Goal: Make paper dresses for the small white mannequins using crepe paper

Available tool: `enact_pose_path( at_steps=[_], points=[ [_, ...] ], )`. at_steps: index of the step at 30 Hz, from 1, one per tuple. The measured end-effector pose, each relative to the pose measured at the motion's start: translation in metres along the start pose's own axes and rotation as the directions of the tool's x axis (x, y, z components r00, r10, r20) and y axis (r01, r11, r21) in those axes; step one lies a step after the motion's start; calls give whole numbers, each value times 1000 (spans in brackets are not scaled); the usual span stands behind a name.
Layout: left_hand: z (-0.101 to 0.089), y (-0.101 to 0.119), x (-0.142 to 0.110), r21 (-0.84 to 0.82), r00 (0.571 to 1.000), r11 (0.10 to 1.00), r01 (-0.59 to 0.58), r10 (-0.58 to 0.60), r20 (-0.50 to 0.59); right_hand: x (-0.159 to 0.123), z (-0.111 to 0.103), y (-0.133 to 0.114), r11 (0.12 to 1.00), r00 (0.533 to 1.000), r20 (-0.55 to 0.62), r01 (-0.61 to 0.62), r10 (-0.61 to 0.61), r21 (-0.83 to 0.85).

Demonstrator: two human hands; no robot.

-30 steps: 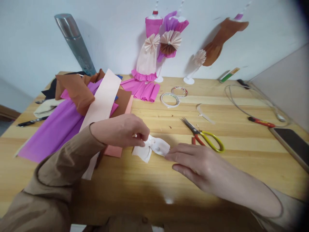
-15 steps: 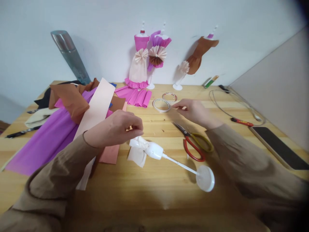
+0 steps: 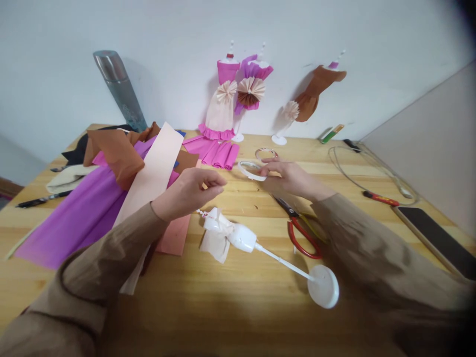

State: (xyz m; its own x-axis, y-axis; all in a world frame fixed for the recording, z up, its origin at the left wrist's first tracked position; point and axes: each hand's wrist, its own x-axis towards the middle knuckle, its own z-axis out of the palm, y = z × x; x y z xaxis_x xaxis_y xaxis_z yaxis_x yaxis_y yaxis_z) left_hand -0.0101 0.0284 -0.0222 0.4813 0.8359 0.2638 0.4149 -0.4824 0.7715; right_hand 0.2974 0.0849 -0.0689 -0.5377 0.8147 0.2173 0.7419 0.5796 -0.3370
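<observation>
My right hand grips the edge of a white tape roll between thumb and fingers, and the roll is tilted up from the table. My left hand hovers over the table with fingers curled toward the thumb; I see nothing in them. Below it lies a small white mannequin on its side, its round base toward the lower right. Cream crepe paper is wrapped around its upper body, with a loose end on the table. Scissors with red and yellow handles lie beneath my right forearm, partly hidden.
Crepe paper strips pile up at left near a bottle. Dressed mannequins stand along the wall. A second tape roll lies behind the first. On the right are a phone, a cable and a red tool.
My right hand has moved onto the white tape roll and tipped it up. My left hand has come away from the mannequin's paper. The view has shifted slightly.
</observation>
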Motion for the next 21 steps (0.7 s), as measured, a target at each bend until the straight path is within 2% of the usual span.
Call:
enact_pose_path(
  at_steps=[2,4,8,10,12,14,16,18,21],
  points=[
    [7,-8,1,-36,993,999,-30,26,-112,-10,-6,-24,993,1000,2,-6,6,122],
    [12,-13,1,-10,979,993,-116,113,-169,-18,-11,-48,976,1000,0,0,0,218],
    [19,-10,-3,130,930,946,-298,318,-182,-26,-19,-83,949,998,40,-52,41,312],
    [22,-5,-6,270,886,890,-366,422,-192,-27,-20,-95,925,995,59,-97,80,368],
    [23,-2,-9,449,817,777,-442,555,-155,-28,-21,-104,894,991,70,-136,117,428],
    [23,1,-11,580,757,641,-502,650,-64,-29,-20,-112,869,987,78,-158,137,470],
    [22,1,-12,632,732,560,-536,681,18,-29,-20,-119,858,987,77,-158,138,489],
    [22,0,-12,637,729,541,-549,683,48,-29,-20,-123,856,988,68,-153,138,494],
    [23,-5,-10,589,699,578,-564,714,-32,-28,-21,-126,849,986,82,-169,148,501]
  ],
)
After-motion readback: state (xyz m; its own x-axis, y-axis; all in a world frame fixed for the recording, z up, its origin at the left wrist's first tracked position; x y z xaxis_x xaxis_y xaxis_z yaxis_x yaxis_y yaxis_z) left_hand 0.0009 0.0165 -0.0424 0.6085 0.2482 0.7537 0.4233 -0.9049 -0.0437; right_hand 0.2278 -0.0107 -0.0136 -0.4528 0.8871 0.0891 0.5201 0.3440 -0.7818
